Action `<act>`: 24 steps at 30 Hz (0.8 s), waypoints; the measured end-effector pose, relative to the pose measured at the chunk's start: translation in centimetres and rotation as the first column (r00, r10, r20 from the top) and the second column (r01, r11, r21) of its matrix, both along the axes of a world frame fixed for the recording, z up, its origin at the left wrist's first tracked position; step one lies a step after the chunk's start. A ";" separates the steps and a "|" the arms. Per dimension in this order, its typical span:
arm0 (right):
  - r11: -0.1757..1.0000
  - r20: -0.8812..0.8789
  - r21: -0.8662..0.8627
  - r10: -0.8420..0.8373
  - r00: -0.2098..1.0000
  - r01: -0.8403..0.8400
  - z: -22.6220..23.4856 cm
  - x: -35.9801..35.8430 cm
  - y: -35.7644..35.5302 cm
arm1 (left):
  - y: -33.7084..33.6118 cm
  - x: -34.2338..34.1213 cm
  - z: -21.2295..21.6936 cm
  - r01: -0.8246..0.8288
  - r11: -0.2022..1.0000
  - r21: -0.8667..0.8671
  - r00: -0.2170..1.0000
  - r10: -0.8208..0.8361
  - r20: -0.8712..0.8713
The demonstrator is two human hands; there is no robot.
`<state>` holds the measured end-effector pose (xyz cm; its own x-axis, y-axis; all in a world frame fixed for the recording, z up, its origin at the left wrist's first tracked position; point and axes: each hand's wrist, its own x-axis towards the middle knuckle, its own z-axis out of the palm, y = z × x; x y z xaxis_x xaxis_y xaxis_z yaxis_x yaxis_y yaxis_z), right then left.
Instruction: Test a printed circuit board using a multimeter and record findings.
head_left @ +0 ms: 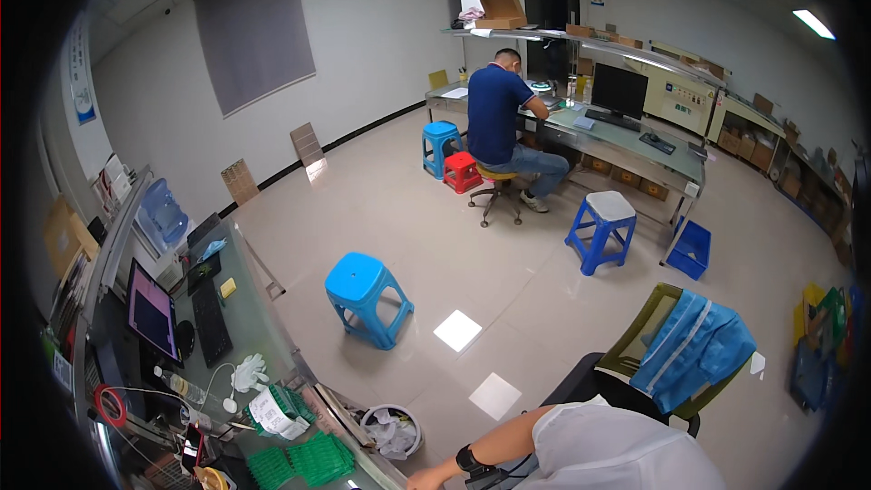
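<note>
From the lower right comes an arm in a short white sleeve (pixel 617 445), wearing a black watch (pixel 468 461). I take it for my right arm. My right hand (pixel 428 480) is cut off by the lower edge, close to the front edge of the left workbench. Its fingers are hidden, so what it holds, if anything, cannot be told. A dark device with a cable (pixel 494 476) shows just below the wrist. My left hand is out of view. Green mesh-like bundles (pixel 318 459) and a wrapped green pack with a white label (pixel 277 412) lie on the bench nearby.
The bench also carries white gloves (pixel 249 372), a bottle (pixel 180 385), a keyboard (pixel 211 322) and a monitor (pixel 154 308). A waste bin (pixel 415 440) stands beside it. Beyond are a blue stool (pixel 358 278), a chair with blue cloth (pixel 694 345) and a seated person (pixel 497 113).
</note>
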<state>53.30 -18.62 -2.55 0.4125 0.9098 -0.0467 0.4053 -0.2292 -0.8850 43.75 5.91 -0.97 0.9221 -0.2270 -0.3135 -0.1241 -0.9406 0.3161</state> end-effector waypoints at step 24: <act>0.889 0.722 0.444 -0.429 0.542 0.112 16.4 -1.7 -2.0 | -7.3 -0.4 10.7 -0.494 0.718 -0.491 0.861 0.323 -0.394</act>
